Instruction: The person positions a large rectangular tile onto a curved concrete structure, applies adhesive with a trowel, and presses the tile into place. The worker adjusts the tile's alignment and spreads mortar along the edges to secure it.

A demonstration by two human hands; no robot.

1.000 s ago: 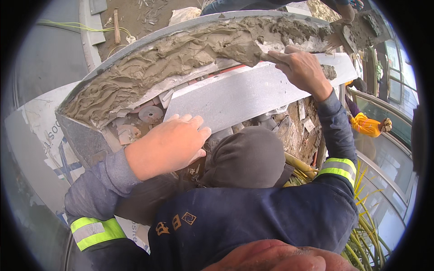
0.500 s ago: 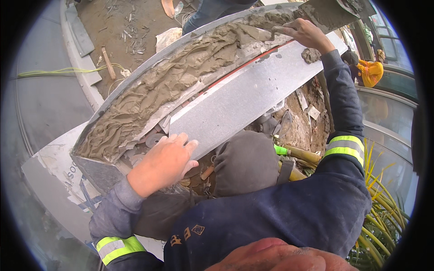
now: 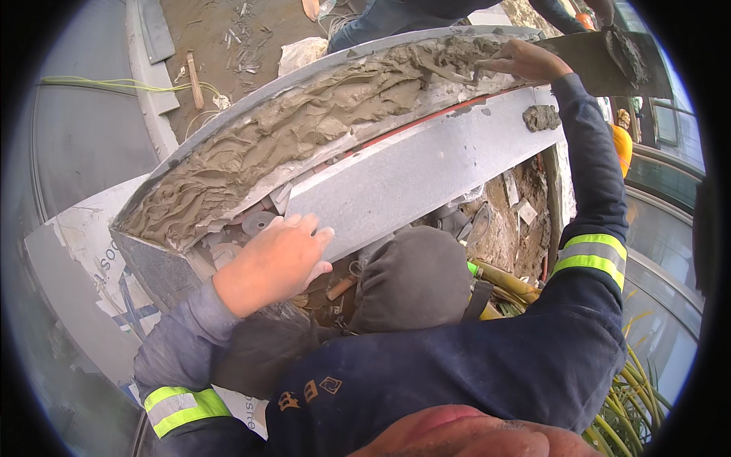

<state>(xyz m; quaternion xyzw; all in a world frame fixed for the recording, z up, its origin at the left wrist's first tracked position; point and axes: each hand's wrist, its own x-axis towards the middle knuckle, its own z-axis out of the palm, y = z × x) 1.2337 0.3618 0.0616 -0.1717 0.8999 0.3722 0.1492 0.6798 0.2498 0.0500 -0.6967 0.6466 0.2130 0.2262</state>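
My right hand (image 3: 527,62) grips a trowel (image 3: 449,74), its blade low against the wet mortar (image 3: 289,133) toward the far right end. The mortar lies in a rough, ridged layer along a curved stone-edged ledge. My left hand (image 3: 266,263) has its fingers apart and holds nothing. It hovers by the near left end of a long grey stone slab (image 3: 411,175); whether it touches the slab I cannot tell. A lump of mortar (image 3: 541,118) sits on the slab's right end. Past my right wrist is a dark flat board (image 3: 601,65) with mortar on it.
Another person's leg (image 3: 381,23) is beyond the ledge. A wooden stake (image 3: 195,80) and a yellow-green cord (image 3: 114,84) lie at the far left. A grey disc (image 3: 259,222) and rubble lie beside the slab. Long-leaved plants (image 3: 632,396) grow at the right.
The view has shifted a little. My right hand and the trowel have moved slightly along the mortar toward the right. My left hand stays near the slab's end. More of the other person shows.
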